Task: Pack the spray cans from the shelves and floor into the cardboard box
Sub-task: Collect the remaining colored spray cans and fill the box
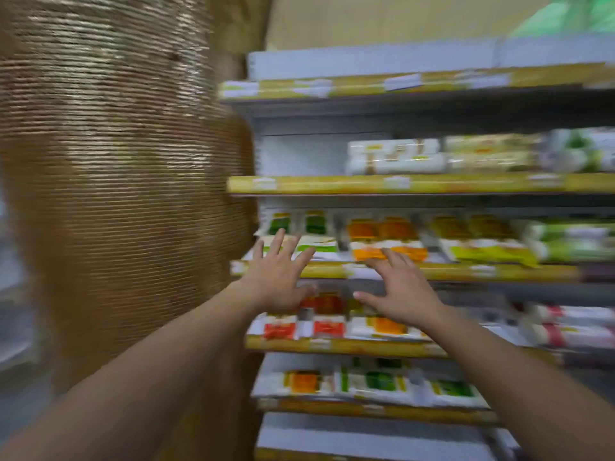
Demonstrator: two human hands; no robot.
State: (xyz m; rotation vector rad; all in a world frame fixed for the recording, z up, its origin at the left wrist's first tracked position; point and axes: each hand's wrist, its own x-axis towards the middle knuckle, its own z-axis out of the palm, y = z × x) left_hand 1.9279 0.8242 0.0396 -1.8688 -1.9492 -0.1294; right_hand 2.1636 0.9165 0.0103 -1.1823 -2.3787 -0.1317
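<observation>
The picture is blurred by motion. Both arms stretch forward toward a shelf unit with yellow edge strips. My left hand has its fingers spread and holds nothing, in front of green-and-white packets. My right hand is also spread and empty, in front of orange-and-white packets. Red-and-white packets lie on the shelf below the hands. No spray can and no cardboard box can be made out.
A tall brown ribbed surface, like stacked corrugated cardboard, fills the left side beside the shelves. Higher and lower shelves hold more white, green and orange packets. A strip of grey floor shows at far left.
</observation>
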